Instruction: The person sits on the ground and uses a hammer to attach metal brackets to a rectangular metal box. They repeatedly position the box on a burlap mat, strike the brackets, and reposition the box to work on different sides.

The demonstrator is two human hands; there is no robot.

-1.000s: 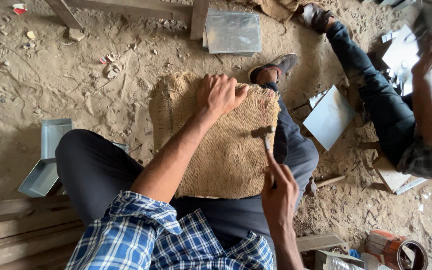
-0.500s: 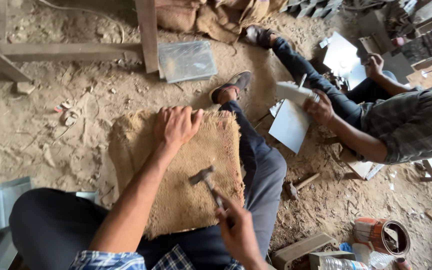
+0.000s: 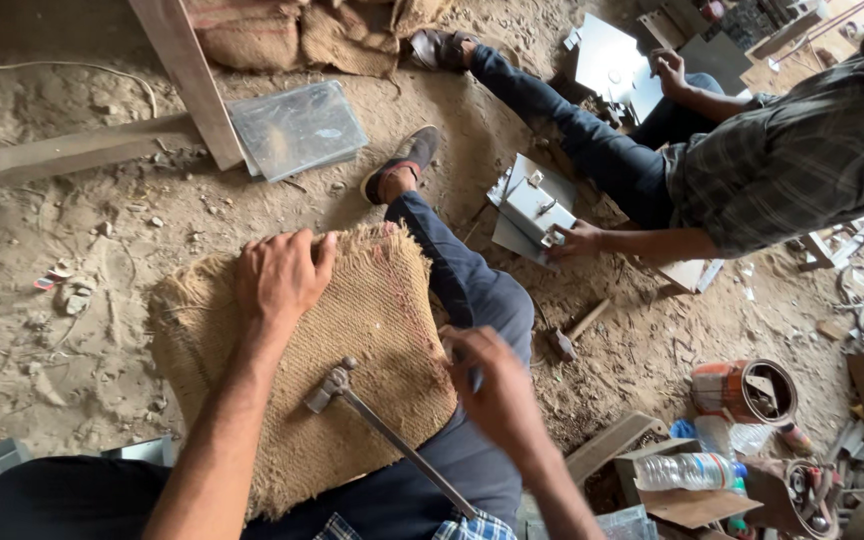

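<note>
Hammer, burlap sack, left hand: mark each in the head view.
hammer (image 3: 337, 385), head view, on its metal head resting on the sack.
burlap sack (image 3: 377, 310), head view, on bare weave near the middle.
left hand (image 3: 282, 275), head view, on the back of the hand pressing the sack.

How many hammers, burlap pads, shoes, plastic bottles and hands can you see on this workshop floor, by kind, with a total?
Hammers: 2, one lying on the pad, one on the dirt.
Burlap pad: 1.
Shoes: 2, one, another.
Plastic bottle: 1.
Hands: 4, left hand, right hand, co-worker's hands and.
Total: 10.
</note>
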